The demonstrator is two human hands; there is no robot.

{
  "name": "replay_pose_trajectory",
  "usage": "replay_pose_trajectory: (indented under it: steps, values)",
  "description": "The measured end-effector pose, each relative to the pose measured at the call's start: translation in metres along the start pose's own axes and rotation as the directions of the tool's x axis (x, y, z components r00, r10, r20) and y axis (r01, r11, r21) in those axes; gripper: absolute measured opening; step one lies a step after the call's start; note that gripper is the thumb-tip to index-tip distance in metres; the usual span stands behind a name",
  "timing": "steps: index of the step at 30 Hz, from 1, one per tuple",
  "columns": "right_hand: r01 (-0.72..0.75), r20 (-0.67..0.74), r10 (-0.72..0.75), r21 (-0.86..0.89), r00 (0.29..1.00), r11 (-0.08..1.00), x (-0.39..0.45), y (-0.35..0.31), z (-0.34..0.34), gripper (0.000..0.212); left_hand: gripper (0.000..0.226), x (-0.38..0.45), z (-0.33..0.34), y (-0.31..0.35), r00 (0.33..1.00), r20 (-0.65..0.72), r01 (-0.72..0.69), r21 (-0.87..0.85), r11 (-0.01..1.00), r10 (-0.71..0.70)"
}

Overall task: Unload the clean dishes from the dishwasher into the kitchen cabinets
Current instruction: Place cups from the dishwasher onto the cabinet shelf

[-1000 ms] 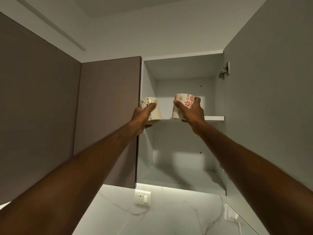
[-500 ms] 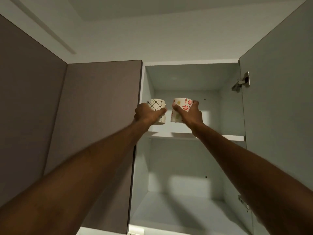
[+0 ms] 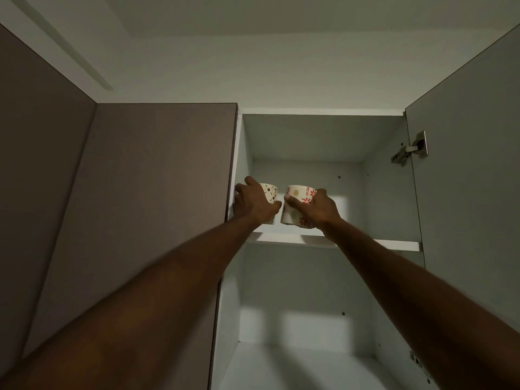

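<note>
Head view: two cups over the front edge of the shelf (image 3: 394, 244), side by side. Left hand (image 3: 253, 205) wrapped round the black-patterned cup (image 3: 269, 192), right hand (image 3: 320, 208) round the red-flowered cup (image 3: 299, 204). Likely glazed ceramic: stiff, light, smooth, apt to chip if knocked together; best held round the body, as here. Compared with half a second ago, both cups farther in over the shelf, lower, near to being set down.

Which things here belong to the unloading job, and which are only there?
Job: left hand gripping the dark-patterned cup; right hand gripping the red-flowered cup; upper shelf of the open cabinet.
Only there: door hinge; closed brown cabinet door.
</note>
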State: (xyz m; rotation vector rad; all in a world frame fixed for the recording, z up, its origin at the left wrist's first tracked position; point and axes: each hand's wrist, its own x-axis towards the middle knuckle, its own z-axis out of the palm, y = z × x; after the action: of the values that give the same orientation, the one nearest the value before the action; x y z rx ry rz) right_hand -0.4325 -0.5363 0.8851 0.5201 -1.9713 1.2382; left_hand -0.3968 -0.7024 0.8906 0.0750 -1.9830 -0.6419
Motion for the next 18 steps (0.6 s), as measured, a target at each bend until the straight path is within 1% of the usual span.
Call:
replay_pose_trajectory:
  steps: [5,9,12,15,18]
  values:
    - [-0.034,-0.017,0.033,-0.042,0.999,0.999,0.004,0.009,0.005,0.090,0.093,0.001,0.016,-0.008,1.000,0.014,0.004,0.012,1.000,-0.005]
    - [-0.038,-0.007,0.037,-0.058,0.999,0.998,0.008,0.014,0.006,0.093,0.090,0.001,0.025,-0.016,1.000,-0.011,-0.016,0.025,1.000,0.016]
    - [-0.043,0.002,0.043,-0.086,0.999,0.995,0.013,0.018,0.008,0.090,0.092,0.001,0.033,-0.019,1.000,-0.030,-0.007,0.015,1.000,0.008]
    - [-0.016,0.014,0.019,-0.169,1.000,0.985,0.015,0.020,0.011,0.086,0.094,0.003,0.040,-0.020,0.999,-0.030,0.012,-0.001,1.000,-0.012]
    - [-0.008,0.018,0.011,-0.185,1.000,0.983,0.015,0.020,0.013,0.084,0.098,0.007,0.043,-0.019,0.999,-0.023,0.027,-0.010,1.000,-0.027]
